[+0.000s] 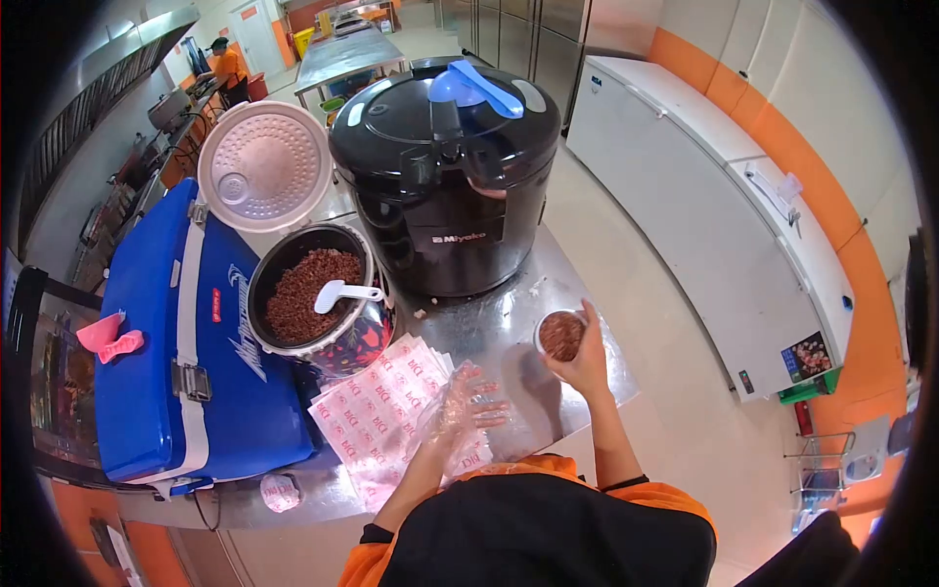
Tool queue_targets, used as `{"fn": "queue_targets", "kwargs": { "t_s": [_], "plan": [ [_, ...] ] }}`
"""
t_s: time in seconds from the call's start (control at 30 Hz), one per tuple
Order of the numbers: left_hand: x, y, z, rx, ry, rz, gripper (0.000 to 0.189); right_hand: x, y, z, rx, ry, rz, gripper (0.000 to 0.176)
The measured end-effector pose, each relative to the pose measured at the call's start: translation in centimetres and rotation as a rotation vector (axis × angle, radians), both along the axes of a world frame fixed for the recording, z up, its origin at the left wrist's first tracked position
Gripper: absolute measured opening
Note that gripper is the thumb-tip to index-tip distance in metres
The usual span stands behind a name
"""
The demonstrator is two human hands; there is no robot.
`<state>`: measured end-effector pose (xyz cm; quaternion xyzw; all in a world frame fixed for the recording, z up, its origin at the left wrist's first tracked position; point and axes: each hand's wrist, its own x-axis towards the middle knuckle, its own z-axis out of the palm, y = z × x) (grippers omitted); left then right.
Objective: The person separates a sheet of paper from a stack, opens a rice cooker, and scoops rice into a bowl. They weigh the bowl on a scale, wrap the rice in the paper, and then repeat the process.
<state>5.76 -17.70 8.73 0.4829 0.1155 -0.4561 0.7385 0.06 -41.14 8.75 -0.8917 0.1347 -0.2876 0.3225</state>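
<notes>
My right hand (584,364) holds a small white cup packed with reddish-brown rice (562,336), up over the right side of the steel table. A clear plastic glove covers my left hand (468,403), which is empty with its fingers spread. Beneath it lies a stack of printed wrapping paper (377,411), white with pink lettering. Left of centre, an open rice cooker (337,360) with a floral outside contains more of the brown rice (305,289). A white rice paddle (347,293) rests on that rice. The cooker's lid (266,166) stands raised behind it.
A big black Miyako cooker (445,240) carries a blue scoop (476,88) on its lid. On the blue cooler box (156,342) lies a pink scoop (110,338). One paper-wrapped bundle (280,492) sits near the front edge. A white chest freezer (675,215) lines the right; a person (230,70) stands far back.
</notes>
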Motion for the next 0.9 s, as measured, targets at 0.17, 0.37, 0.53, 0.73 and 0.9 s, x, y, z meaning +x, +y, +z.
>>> {"fn": "queue_targets", "kwargs": {
  "t_s": [0.17, 0.37, 0.53, 0.73, 0.9],
  "plan": [
    [0.0, -0.3, 0.3, 0.005, -0.024, 0.076, 0.066, 0.7, -2.4, -3.7, 0.043, -0.029, -0.11, 0.11],
    [-0.7, 1.3, 0.0, 0.0, -0.211, 0.228, 0.053, 0.3, -4.7, -5.3, 0.094, -0.268, -0.105, 0.1],
    [-0.6, 7.6, -4.8, 0.223, -0.508, 0.411, 0.044, -3.3, -8.6, -5.2, 0.721, -0.244, -0.445, 0.052],
    [-2.8, 12.9, -1.5, 1.003, -0.956, 0.417, 0.032, -8.0, -10.0, -5.2, 1.217, -0.141, -0.446, 0.039],
    [-4.9, 16.6, -4.7, 0.989, -0.905, 0.485, 0.03, -9.0, -9.9, -5.4, 1.145, -0.072, -0.468, 0.04]
  ]
}}
